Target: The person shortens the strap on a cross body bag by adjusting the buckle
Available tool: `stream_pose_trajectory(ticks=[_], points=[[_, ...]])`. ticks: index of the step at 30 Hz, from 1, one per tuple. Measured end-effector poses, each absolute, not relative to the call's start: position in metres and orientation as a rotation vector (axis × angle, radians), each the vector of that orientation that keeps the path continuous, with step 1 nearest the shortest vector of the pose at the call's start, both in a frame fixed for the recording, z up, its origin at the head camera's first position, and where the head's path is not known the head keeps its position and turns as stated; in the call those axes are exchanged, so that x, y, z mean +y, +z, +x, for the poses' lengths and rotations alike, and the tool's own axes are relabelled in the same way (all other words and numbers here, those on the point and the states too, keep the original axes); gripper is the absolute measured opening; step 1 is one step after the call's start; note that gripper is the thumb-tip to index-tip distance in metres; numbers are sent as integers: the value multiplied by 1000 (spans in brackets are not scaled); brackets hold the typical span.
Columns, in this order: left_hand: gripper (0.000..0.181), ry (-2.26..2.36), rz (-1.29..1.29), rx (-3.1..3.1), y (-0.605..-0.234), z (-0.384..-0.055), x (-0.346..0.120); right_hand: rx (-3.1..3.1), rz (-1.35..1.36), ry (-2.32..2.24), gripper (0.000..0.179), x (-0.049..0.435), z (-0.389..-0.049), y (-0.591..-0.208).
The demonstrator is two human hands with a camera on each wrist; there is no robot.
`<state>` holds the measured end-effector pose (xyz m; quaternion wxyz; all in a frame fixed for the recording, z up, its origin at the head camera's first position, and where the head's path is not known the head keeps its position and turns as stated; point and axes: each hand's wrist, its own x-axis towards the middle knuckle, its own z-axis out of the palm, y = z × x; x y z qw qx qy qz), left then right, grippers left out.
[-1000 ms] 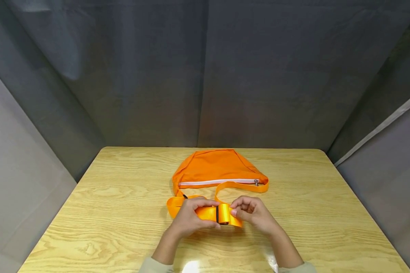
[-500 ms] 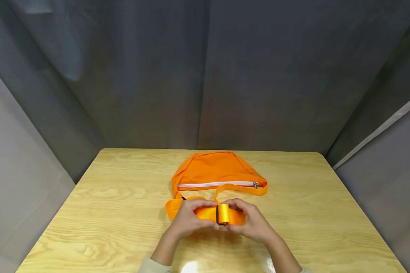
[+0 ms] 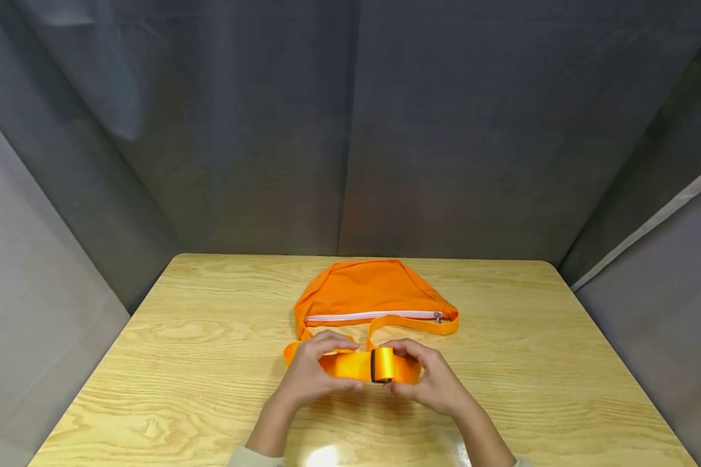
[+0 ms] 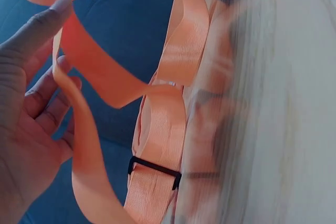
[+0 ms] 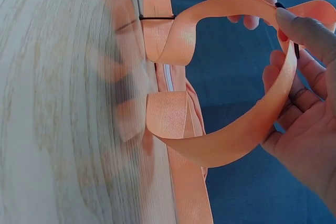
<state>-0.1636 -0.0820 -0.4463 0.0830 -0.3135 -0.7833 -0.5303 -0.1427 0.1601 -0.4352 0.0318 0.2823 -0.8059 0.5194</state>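
An orange waist bag (image 3: 374, 288) lies flat toward the back of the table, its white zipper facing me. Its orange strap (image 3: 350, 365) is raised in front of it and runs through a black slider buckle (image 3: 373, 366). My left hand (image 3: 309, 376) grips the strap left of the buckle, thumb below and fingers above. From the other side, my right hand (image 3: 435, 383) pinches the buckle's edges around the threaded strap loop; the right wrist view has its thumb (image 5: 310, 32) over the buckle end. A second black slider (image 4: 154, 166) sits on the strap in the left wrist view.
The wooden table (image 3: 181, 363) spreads out on both sides of the bag. A dark grey curtain (image 3: 257, 130) hangs behind its far edge, and lighter grey panels (image 3: 29, 311) flank it.
My right hand let go of the strap's free part and closed in on the buckle. My left hand then slid slightly left along the strap, away from the buckle. The bag stays put.
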Motion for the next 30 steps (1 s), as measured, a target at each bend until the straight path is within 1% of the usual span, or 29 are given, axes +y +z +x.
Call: stream_pose_trajectory(ticks=[6, 9, 11, 13, 16, 18, 27, 30], points=[[51, -1593, -938, -2360, -445, -164, -91, -2497, 823, 1621, 51, 159, -142, -433], [49, -1584, -935, -2373, -432, -158, -91, -2508, 810, 1623, 51, 159, -142, -432], [47, -1579, -935, -2377, -431, -157, -91, -2508, 815, 1628, 50, 159, -141, -432], [46, -1559, -945, -2370, -432, -157, -91, -2504, 822, 1634, 50, 159, -142, -433], [44, -1539, -957, -2361, -448, -163, -93, -2501, 831, 1640, 51, 159, -141, -435], [44, -1532, -963, -2355, -451, -164, -95, -2507, 829, 1642, 51, 158, -141, -434], [44, -1615, -932, -2391, -452, -163, -99, -2526, 831, 1625, 50, 152, -133, -416], [39, -1663, -881, -2439, -449, -161, -100, -2525, 826, 1635, 51, 153, -135, -419]])
